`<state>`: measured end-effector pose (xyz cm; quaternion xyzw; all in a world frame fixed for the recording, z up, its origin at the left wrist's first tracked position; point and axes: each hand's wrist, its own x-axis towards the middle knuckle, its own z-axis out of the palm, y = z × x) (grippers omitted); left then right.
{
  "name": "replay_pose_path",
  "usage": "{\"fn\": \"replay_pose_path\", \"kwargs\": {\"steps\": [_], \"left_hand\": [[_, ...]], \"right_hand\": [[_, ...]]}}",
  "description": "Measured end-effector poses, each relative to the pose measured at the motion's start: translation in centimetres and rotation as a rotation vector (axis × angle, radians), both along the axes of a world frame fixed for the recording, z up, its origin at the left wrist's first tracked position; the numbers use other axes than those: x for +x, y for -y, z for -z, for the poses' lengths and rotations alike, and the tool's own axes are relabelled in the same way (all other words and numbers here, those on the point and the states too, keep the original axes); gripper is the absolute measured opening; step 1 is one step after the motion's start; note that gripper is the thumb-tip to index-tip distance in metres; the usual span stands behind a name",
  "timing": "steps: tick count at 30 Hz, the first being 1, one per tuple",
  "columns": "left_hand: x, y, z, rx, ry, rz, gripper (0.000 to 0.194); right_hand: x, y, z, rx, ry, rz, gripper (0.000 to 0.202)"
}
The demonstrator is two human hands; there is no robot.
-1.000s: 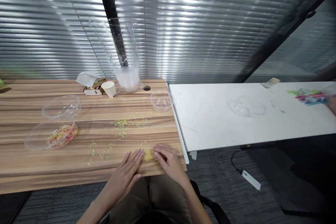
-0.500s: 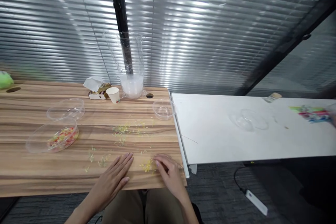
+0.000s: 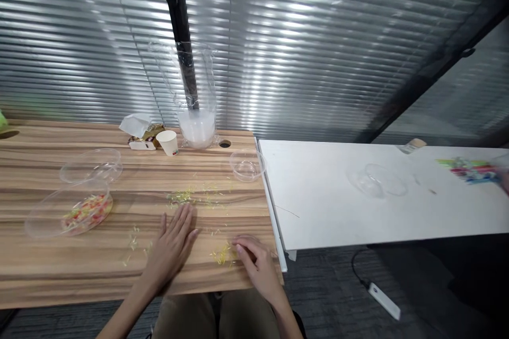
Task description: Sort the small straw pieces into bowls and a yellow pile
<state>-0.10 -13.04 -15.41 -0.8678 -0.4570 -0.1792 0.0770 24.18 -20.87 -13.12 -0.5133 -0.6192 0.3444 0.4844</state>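
Observation:
My left hand (image 3: 172, 246) lies flat on the wooden table, its fingers stretched toward a scatter of tiny yellow-green pieces (image 3: 185, 196). My right hand (image 3: 258, 265) rests near the table's right front, thumb and forefinger pinched together; whatever is between them is too small to make out. Just left of its fingertips lies a small heap of yellow pieces (image 3: 222, 254). A few pale pieces (image 3: 133, 238) are spread to the left of my left hand. Farther left, a clear plastic bowl (image 3: 89, 214) with red, yellow and green pieces has a clear lid leaning by it.
Clear round containers (image 3: 91, 165) (image 3: 247, 165) stand toward the back. A tissue pack (image 3: 143, 135), a paper cup (image 3: 167, 143) and a bag of plastic bowls (image 3: 198, 128) line the rear. On the white table (image 3: 318, 196) lie clear lids and colourful strips; another person's blurred hand (image 3: 505, 177) is there.
My left hand has moved forward across the table, its fingertips now at the yellow-green pieces. My right hand has stayed almost in place. The view has shifted slightly.

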Motion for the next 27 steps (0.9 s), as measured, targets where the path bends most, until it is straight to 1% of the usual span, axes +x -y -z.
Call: {"fn": "replay_pose_path", "kwargs": {"steps": [4,5,7,10,13,15,18,20,21,24,27], "left_hand": [[1.0,0.0,-0.8,-0.1,-0.027,0.212,0.06],[1.2,0.1,-0.9,-0.122,-0.038,0.246,0.062],[1.3,0.2,-1.1,-0.151,-0.056,0.271,0.065],[1.2,0.3,-1.2,-0.186,-0.054,0.271,0.068],[0.9,0.5,-1.2,-0.251,0.011,0.242,0.066],[0.6,0.7,-1.4,-0.32,0.104,0.168,0.062],[0.2,0.7,-2.0,-0.446,0.308,0.066,0.059],[0.1,0.7,-2.3,-0.509,0.412,0.064,0.058],[0.1,0.6,-2.4,-0.528,0.434,0.072,0.057],[0.1,0.5,-2.4,-0.557,0.397,0.076,0.05],[0.0,0.5,-1.7,-0.542,0.297,0.055,0.047]], "right_hand": [[0.0,-0.1,0.1,0.001,0.005,-0.006,0.024],[0.0,-0.2,0.1,-0.002,0.003,-0.008,0.024],[0.1,-0.2,0.1,-0.011,-0.007,-0.013,0.024],[0.1,-0.3,0.1,-0.034,-0.019,-0.022,0.024],[0.3,-0.4,0.1,-0.062,-0.027,-0.026,0.026],[0.3,-0.4,0.1,-0.073,-0.031,-0.024,0.027],[0.3,-0.3,0.2,-0.077,-0.034,-0.018,0.029],[0.3,-0.3,0.2,-0.08,-0.037,-0.018,0.029],[0.3,-0.3,0.2,-0.082,-0.039,-0.018,0.029],[0.3,-0.4,0.1,-0.098,-0.046,-0.024,0.031],[0.4,-0.4,-0.1,-0.125,-0.041,-0.031,0.032]]}}
